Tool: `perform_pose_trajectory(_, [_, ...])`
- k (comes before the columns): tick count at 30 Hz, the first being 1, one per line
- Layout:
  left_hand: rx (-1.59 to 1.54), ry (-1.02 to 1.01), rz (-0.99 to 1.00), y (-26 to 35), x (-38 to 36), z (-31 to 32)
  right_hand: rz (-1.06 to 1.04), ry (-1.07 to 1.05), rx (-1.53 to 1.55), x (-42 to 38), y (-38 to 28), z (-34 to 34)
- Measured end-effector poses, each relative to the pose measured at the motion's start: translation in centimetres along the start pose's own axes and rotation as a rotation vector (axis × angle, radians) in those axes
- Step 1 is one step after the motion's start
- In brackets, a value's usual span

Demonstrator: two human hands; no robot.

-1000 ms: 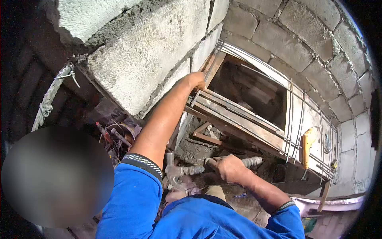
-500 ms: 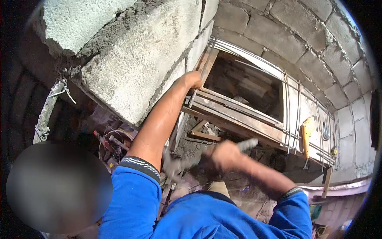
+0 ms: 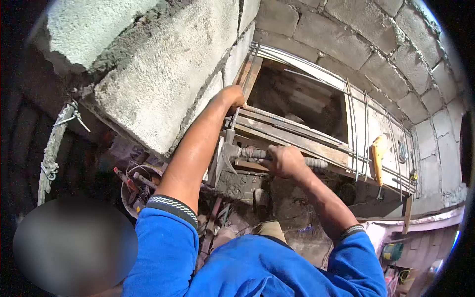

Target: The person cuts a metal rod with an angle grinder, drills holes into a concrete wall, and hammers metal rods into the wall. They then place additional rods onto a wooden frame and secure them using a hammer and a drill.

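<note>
My right hand [image 3: 287, 161] is wrapped round the handle of a claw hammer [image 3: 229, 153]. The hammer's head lies to the left, just below the near left corner of a wooden form [image 3: 292, 137]. At that corner my left hand [image 3: 234, 95] is closed with its back up, beside the block wall. A thin steel bar [image 3: 235, 120] comes out below the left fist, close above the hammer head; the fingertips are hidden. Ribbed rebar [image 3: 289, 122] runs along the form to the right of this hand.
A rough block wall [image 3: 163, 74] stands close on the left, another curves behind. A yellow-handled tool [image 3: 378, 156] and a tape measure [image 3: 413, 174] rest on the form's right side. A bucket of tools [image 3: 133, 185] is low at left. A dark opening [image 3: 302, 99] lies inside the form.
The hammer, blurred and lower before, has come up with my right hand, its head now near the form's corner. My left hand stays at the corner. The view has shifted slightly.
</note>
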State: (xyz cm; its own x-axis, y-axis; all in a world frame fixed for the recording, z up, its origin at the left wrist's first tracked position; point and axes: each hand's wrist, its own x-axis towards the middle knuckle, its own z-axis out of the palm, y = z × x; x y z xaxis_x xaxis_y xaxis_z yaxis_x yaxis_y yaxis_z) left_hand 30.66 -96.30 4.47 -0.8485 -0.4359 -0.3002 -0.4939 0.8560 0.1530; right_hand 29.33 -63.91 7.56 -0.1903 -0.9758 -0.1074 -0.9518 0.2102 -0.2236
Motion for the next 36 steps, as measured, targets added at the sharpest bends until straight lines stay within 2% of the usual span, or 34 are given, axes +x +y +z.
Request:
perform_pose_trajectory(1, [-0.02,-0.03,-0.068,-0.4,1.3,0.8,-0.005,0.015,-0.005,0.2,-1.4,-0.3])
perform_pose_trajectory(3, [0.15,-0.21,0.06,0.6,-0.1,-0.8,-0.041,0.1,0.234,-3.2,-4.6,1.9])
perform_pose_trajectory(4, [-0.131,-0.049,-0.158,1.6,-2.5,-2.0,-0.098,0.034,0.183,-4.4,-4.8,3.8])
perform_pose_trajectory(6, [-0.122,-0.052,-0.129,1.6,-2.8,-2.3,-0.167,-0.403,0.089,-6.1,-8.5,1.5])
perform_pose_trajectory(7, [-0.109,-0.044,-0.101,1.5,-2.6,-2.6,-0.338,-0.378,0.005,-6.8,-9.4,1.3])
perform_pose_trajectory(8, [-0.088,-0.021,-0.08,1.6,-2.8,-2.6,-0.215,-0.485,-0.066,-6.6,-10.4,-0.5])
perform_pose_trajectory(10, [-0.025,-0.07,-0.063,1.8,-3.1,-3.0,-0.131,-0.515,-0.158,-2.8,-6.0,-0.8])
perform_pose_trajectory(11, [0.025,-0.116,-0.047,2.0,-3.4,-2.8,-0.099,-0.372,-0.14,-2.1,-3.0,0.0])
perform_pose_trajectory(12, [-0.103,-0.076,-0.166,1.4,-2.1,-1.7,-0.069,-0.228,-0.117,-1.5,0.0,0.8])
perform_pose_trajectory(13, [-0.125,-0.063,-0.12,0.9,-1.4,-1.3,0.032,0.004,-0.048,-1.4,0.5,0.6])
perform_pose_trajectory(14, [-0.165,-0.028,-0.117,0.7,-2.2,-2.6,0.034,0.12,0.093,-2.5,0.0,1.5])
perform_pose_trajectory(15, [-0.216,-0.025,-0.102,1.4,-3.3,-2.4,0.082,0.095,0.137,-3.8,-0.6,3.0])
perform_pose_trajectory(16, [-0.244,-0.041,-0.127,1.2,-2.7,-1.8,-0.01,0.191,0.313,-5.4,-1.6,2.8])
perform_pose_trajectory(17, [-0.24,-0.038,-0.129,0.6,-2.0,-1.8,0.063,0.064,0.29,-6.8,-1.9,4.0])
perform_pose_trajectory(19, [0.008,0.009,-0.032,0.6,-0.5,-0.9,0.056,-0.053,0.338,-9.5,-2.4,4.8])
perform_pose_trajectory(20, [0.019,-0.002,-0.028,1.7,-1.0,-0.9,0.035,-0.098,0.31,-10.6,-2.0,5.8])
perform_pose_trajectory(23, [0.123,0.491,-0.207,5.3,-5.2,-0.2,0.061,-0.266,0.294,-13.1,0.5,10.5])
perform_pose_trajectory(25, [0.249,0.404,-0.173,6.3,-4.7,-0.3,0.065,-0.317,0.346,-13.5,2.5,12.9])
perform_pose_trajectory(27, [0.212,0.698,-0.105,5.2,-2.3,1.6,0.052,-0.385,0.411,-13.1,4.2,14.3])
perform_pose_trajectory(29, [0.199,0.635,-0.132,4.8,-0.9,1.2,0.089,-0.571,0.381,-12.1,6.0,14.9])
perform_pose_trajectory(30, [0.249,0.616,-0.102,4.5,-0.4,0.6,0.065,-0.581,0.417,-11.6,7.0,15.6])
perform_pose_trajectory(32, [0.321,0.553,-0.092,4.0,-0.2,0.4,0.087,-0.468,0.596,-11.4,8.8,17.1])
perform_pose_trajectory(35, [0.336,0.504,-0.115,4.0,0.2,0.1,0.072,-0.502,0.606,-10.8,11.6,19.5])
perform_pose_trajectory(36, [0.231,0.472,-0.158,4.3,0.0,0.1,0.052,-0.516,0.628,-11.0,12.2,19.8])
